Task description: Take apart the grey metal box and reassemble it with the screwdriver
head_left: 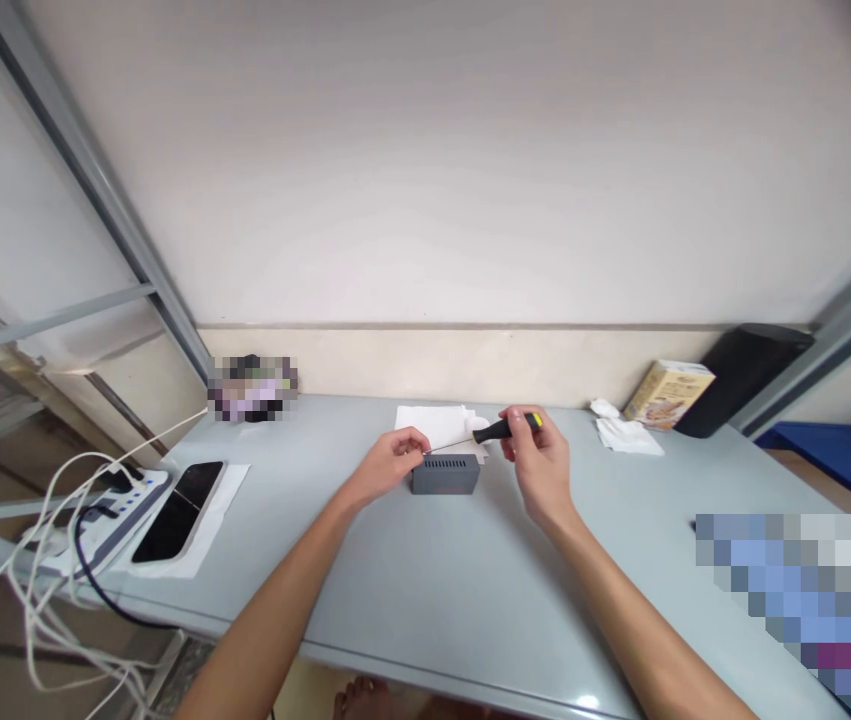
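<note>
A small dark grey box (pixel 444 484) with a row of vent slots along its top stands on the table, near the middle of the view. My right hand (pixel 543 462) grips a screwdriver (pixel 498 430) by its black and yellow handle. Its thin shaft slants down and left to the box's upper left corner. At that corner my left hand (pixel 390 463) has its fingers pinched together, close to the screwdriver's tip. Whatever those fingertips hold, if anything, is too small to tell. White paper (pixel 425 423) lies behind the box.
On the left are a phone (pixel 179 512) on white paper and a power strip (pixel 121 515) with tangled cables (pixel 27 590). At the back right stand a yellowish carton (pixel 669 393), a black speaker-like object (pixel 740 380) and crumpled tissue (pixel 627 436). A wall (pixel 470 200) rises behind the table (pixel 425 580).
</note>
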`<act>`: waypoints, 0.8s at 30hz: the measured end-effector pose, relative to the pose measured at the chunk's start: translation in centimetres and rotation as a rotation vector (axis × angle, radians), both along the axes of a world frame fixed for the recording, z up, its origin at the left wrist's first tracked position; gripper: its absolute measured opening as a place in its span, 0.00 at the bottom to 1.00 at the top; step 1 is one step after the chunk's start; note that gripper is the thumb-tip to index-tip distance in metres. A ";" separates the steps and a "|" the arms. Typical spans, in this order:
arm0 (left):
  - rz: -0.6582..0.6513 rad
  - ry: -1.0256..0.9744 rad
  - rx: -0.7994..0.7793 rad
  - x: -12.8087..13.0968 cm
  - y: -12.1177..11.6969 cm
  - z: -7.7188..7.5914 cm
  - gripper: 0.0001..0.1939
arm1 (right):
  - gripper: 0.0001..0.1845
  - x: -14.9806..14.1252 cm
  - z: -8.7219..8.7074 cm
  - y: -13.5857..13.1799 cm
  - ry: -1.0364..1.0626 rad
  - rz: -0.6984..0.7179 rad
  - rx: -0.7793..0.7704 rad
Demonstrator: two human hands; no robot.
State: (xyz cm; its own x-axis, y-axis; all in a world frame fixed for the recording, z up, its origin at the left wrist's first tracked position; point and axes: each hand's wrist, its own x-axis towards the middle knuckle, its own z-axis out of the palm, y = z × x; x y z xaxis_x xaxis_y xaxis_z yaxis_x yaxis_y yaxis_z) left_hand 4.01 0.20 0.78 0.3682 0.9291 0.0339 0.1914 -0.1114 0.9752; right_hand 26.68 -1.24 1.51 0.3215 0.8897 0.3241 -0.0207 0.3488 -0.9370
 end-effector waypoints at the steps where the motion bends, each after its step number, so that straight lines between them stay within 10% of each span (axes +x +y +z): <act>1: 0.001 0.000 0.003 0.2 -0.1 0.0 0.05 | 0.25 0.1 0.0 0.1 0.019 -0.006 -0.004; 17: -0.155 0.027 0.003 -0.7 -0.5 0.9 0.14 | 0.26 2.0 -2.2 2.6 0.418 -0.147 -0.172; 24: -0.154 0.065 -0.014 -0.8 -0.2 0.5 0.21 | 0.23 2.0 1.4 0.7 0.155 -0.426 0.269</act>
